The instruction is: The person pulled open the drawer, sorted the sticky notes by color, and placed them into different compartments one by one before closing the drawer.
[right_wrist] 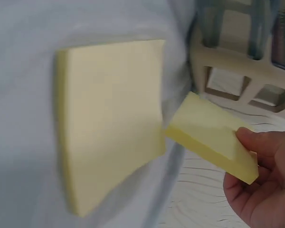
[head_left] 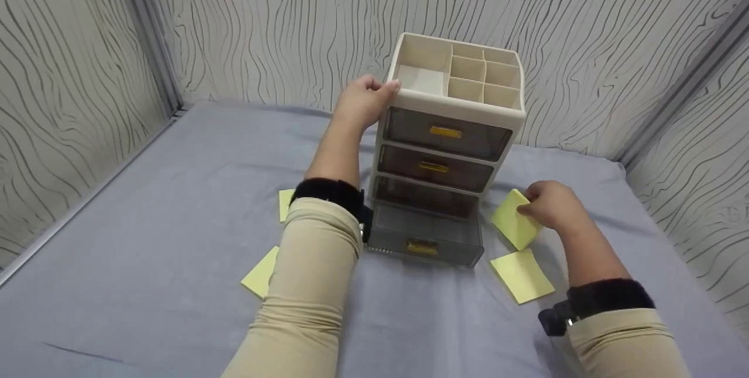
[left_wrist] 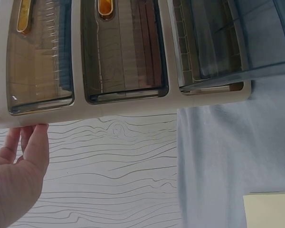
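At right, the right hand (head_left: 553, 205) pinches a yellow square paper pad (head_left: 514, 221) near one edge, so it could slip, while the left hand (head_left: 361, 102) grips the cream plastic drawer tower (head_left: 439, 153).

Drawer unit (head_left: 440, 152) on counter (head_left: 199, 191), wall (head_left: 292, 27) behind; two pads (head_left: 261, 272) left, one pad (head_left: 522, 277) right, another pad (head_left: 512, 221) in right hand (head_left: 553, 205).

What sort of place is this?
Probably a partitioned work booth: wood-grain-patterned panels meet at grey corner posts around a cloth-covered surface, where a drawer unit stands.
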Available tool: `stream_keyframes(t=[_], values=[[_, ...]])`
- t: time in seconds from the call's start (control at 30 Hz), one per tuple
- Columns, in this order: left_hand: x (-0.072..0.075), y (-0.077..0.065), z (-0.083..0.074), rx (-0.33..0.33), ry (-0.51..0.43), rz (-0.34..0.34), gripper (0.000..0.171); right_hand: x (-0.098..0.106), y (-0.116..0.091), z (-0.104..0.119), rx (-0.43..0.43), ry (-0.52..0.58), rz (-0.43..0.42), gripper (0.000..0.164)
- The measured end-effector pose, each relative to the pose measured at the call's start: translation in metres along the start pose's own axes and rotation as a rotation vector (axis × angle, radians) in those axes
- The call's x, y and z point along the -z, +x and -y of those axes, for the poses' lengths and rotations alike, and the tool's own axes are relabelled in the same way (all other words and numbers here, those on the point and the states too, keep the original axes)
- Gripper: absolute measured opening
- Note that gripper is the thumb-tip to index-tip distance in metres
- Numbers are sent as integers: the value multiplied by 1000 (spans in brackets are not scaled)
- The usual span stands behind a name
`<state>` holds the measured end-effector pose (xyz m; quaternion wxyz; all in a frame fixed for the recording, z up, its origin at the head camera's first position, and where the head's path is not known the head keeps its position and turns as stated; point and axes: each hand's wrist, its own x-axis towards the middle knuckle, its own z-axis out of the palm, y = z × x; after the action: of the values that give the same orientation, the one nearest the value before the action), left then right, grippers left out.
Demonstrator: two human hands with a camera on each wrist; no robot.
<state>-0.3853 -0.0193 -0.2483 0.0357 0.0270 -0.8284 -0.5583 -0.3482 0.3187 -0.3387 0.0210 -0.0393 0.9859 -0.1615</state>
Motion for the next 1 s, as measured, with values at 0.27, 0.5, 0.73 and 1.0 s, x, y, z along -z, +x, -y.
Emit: stream_keyframes(t=[0.27,0.5,0.73,1.0], values=[[1,-1,0,8,8,-8,36,37,-16,28,114,-34,39,15],[0,-1,1,8,-7,-10,37,51,-28,54,222,-34,3,5],[-1,1,2,11,11,-7,37,47,-36,78,281,18,-8,3],[-1,1,1,-1,8,-2,37,32,-38,104,330,45,-49,7]])
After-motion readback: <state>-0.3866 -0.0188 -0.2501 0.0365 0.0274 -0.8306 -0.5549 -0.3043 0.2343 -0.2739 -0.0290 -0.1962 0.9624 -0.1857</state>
